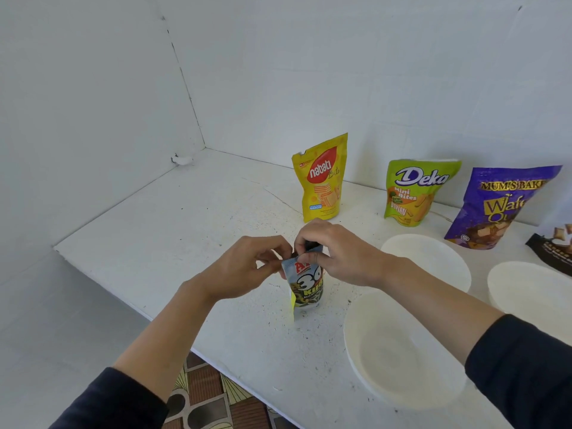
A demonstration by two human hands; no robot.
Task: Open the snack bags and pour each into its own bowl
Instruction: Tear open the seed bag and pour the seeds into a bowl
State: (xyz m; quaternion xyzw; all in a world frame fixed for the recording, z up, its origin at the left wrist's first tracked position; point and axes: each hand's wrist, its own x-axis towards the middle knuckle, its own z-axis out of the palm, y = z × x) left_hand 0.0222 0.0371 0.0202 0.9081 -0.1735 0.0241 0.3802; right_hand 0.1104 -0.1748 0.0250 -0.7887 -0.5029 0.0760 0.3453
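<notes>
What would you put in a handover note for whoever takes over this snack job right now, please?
Left grip and right grip both pinch the top edge of the small bag, which stands upright on the table; whether it has torn yet is unclear.
The yellow bag, green bag and purple bag stand by the wall; a dark bag shows at the right edge.
The near bowl, middle bowl and right bowl hold nothing.
Done: nothing poured.
Left: open each bag and pour it into its own bowl.
</notes>
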